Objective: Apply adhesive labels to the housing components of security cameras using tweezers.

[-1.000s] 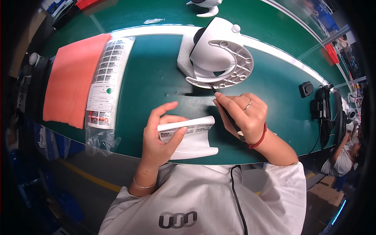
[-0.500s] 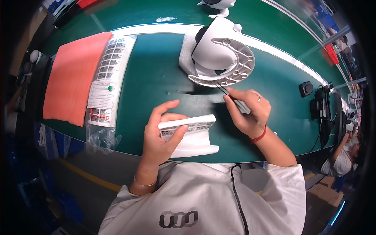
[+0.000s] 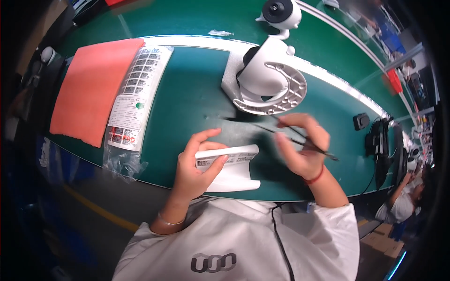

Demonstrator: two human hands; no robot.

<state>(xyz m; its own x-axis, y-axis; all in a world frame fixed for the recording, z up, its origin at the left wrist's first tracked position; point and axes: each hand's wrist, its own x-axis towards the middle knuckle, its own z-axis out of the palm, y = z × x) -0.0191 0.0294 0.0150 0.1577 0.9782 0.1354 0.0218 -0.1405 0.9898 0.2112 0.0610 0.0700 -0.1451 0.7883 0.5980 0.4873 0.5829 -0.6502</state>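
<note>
My left hand [image 3: 191, 166] grips a curled white sheet of printed labels [image 3: 234, 181] near the table's front edge, thumb on top. In my right hand [image 3: 307, 150], smeared by motion, is a pair of dark tweezers [image 3: 324, 152]. Their tips point left, just below the white device, and whether they hold a label I cannot make out. That white device [image 3: 265, 77] lies tilted on a pale foam block [image 3: 230, 77], with its ring-shaped base [image 3: 296, 93] turned toward me.
At the left lie an orange-pink foam sheet [image 3: 93, 91] and a bagged stack of label sheets [image 3: 140, 79]. Behind stands another white device with a round dark front [image 3: 276, 10]. A small black block [image 3: 361, 121] and black cables [image 3: 377, 145] sit at the right. Another person [image 3: 403, 199] is at far right.
My right hand has drawn the tweezers back from the ring base and turned them. The left hand still holds the label sheet. The whole view has shifted slightly.
</note>
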